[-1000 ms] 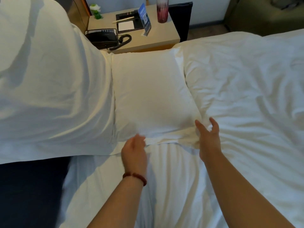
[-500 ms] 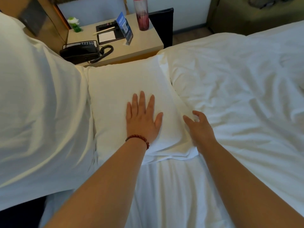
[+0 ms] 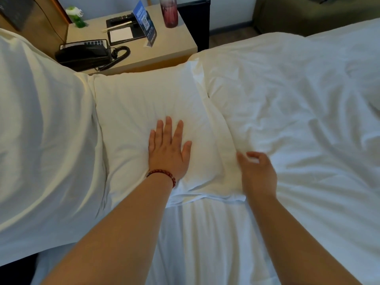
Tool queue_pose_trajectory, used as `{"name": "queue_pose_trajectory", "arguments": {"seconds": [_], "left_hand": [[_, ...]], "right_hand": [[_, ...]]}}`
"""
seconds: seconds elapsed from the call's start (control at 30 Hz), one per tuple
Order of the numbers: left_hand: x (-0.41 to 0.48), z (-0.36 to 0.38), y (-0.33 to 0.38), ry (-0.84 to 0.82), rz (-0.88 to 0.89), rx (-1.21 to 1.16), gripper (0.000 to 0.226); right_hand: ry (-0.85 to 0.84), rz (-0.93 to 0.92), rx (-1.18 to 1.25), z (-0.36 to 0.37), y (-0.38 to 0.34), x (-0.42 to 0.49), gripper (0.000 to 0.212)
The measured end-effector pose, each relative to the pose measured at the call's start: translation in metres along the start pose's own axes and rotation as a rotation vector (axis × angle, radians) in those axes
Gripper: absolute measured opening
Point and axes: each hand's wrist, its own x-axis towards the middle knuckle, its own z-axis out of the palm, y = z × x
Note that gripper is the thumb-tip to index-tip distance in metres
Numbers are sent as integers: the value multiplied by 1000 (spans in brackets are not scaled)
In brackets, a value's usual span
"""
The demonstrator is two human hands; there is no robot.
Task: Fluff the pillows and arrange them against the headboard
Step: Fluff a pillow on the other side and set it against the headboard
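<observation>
Sliding up from the hem, our left hand [image 3: 167, 149] is pressing flat, grip wide, smoothing the pillow [image 3: 156, 124] at twelve o'clock; our right hand [image 3: 257, 173], loosely curled and holding nothing, is steadying its three o'clock edge.

Nothing can be read for certain — the blue card [image 3: 145, 23] standing on the tabletop [image 3: 168, 45] carries a QR code and lines of white print, all too small and blurred to make out. The telephone [image 3: 84, 53] beside it shows rows of keys — their markings illegible
</observation>
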Motion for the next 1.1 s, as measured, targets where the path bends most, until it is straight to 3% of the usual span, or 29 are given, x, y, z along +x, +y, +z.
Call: {"name": "queue_pose_trajectory", "arguments": {"seconds": [0.07,0.2,0.33,0.47,0.53,0.67,0.83,1.1], "left_hand": [[-1,-3,1,-21,1,-24,64],[-13,-15,2,-55,11,-120,66],[-60,-14,5,-59,23,-110,71],[-133,-14,-4,-112,61,-197,69],[-173,-22,-14,-170,3,-264,66],[-228,-39,-28,-232,-276,-366,64],[-241,-71,-30,-173,-420,-529,60],[-278,-134,-61,105,-564,-628,45]], "right_hand": [[-102,28,-84,-1,16,-18,27],[64,90,-25,-8,39,-39,11],[-20,180,-3,2,51,-60,21],[144,205,56,-2,66,-71,22],[145,239,127,-1,69,-81,26],[-96,212,188,8,61,-119,32],[-460,160,164,13,30,-165,24],[-713,-103,48,11,-14,-209,16]]}}
